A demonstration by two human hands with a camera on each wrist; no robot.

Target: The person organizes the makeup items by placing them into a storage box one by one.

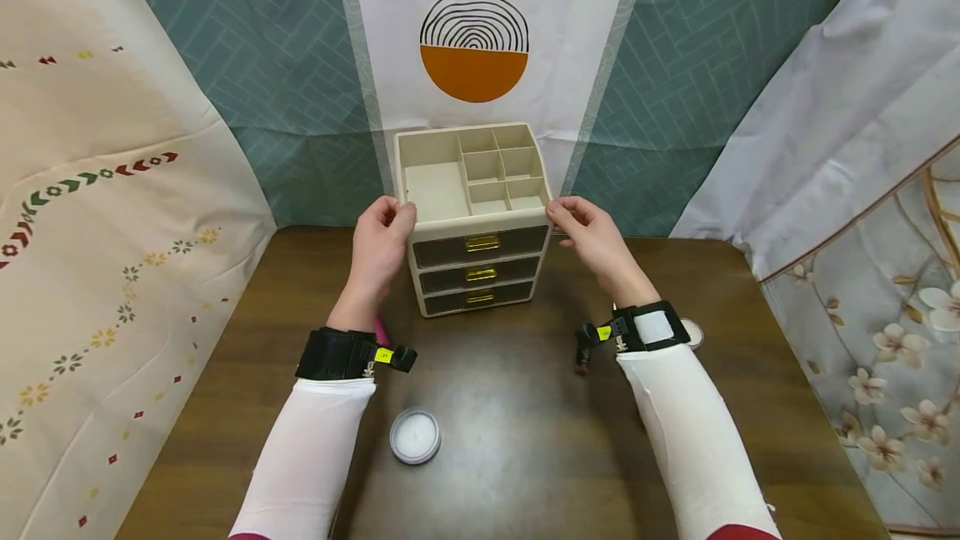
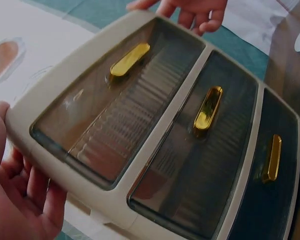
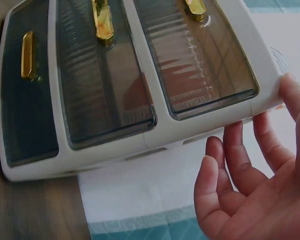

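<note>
Left hand [image 1: 377, 244]: grips the organizer [image 1: 480, 223], upper left
Right hand [image 1: 596, 242]: pinches its upper right
Drawers [image 1: 447, 281]: three, all closed

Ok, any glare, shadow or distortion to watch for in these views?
Head view: glare on the table, a soft shadow beside the right sleeve; left wrist view: edges of the drawer box bow outward, likely lens distortion; right wrist view: bright glints on the gold handles, streaks on the drawer fronts, possibly reflections.

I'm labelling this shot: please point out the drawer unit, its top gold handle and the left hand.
Drawer unit [image 1: 477, 225], head view, on its upper front edge.
Top gold handle [image 1: 482, 242], head view, on its middle.
Left hand [image 1: 376, 248], head view, on its back.
</note>
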